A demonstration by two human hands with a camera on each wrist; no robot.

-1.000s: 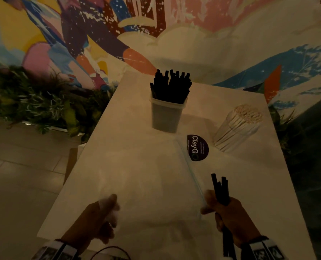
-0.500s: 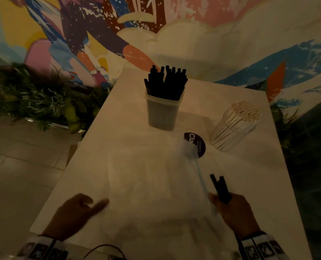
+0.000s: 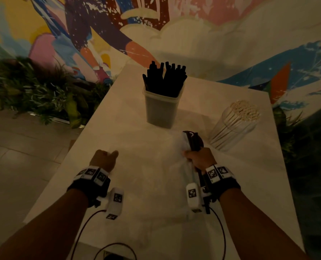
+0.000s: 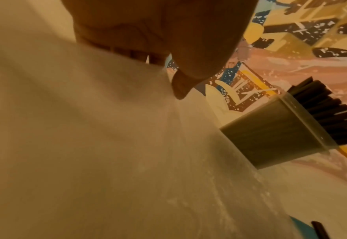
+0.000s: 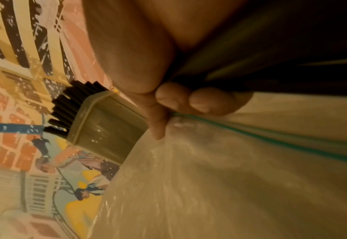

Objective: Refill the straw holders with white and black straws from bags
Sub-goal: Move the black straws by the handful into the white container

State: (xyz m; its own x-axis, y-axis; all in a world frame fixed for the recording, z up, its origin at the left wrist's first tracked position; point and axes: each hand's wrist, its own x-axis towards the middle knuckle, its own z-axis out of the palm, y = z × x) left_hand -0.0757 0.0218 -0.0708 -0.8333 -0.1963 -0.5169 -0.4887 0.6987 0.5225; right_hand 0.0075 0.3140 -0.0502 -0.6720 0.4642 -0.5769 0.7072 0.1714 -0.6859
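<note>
A grey square holder (image 3: 161, 109) (image 4: 275, 137) (image 5: 107, 127) packed with black straws (image 3: 165, 79) stands at the far middle of the table. To its right stands a clear round holder (image 3: 234, 124) full of white straws. A clear plastic bag (image 3: 152, 175) (image 4: 86, 145) (image 5: 229, 186) lies stretched between my hands. My right hand (image 3: 200, 156) (image 5: 189, 97) grips a small bundle of black straws (image 3: 193, 141) (image 5: 270, 40) together with the bag's bunched edge. My left hand (image 3: 104, 158) (image 4: 158, 40) is curled, thumb out, on the bag's left edge.
The pale table (image 3: 118, 113) runs back to a painted wall. Plants (image 3: 34, 94) line the floor on the left, more foliage on the right. Cables (image 3: 84, 231) hang from my wrist cameras near the table's front edge.
Both hands have moved forward over the table. The right hand has gathered the bag's stickered end along with the black straws. The left hand went from lying flat to curled on the bag.
</note>
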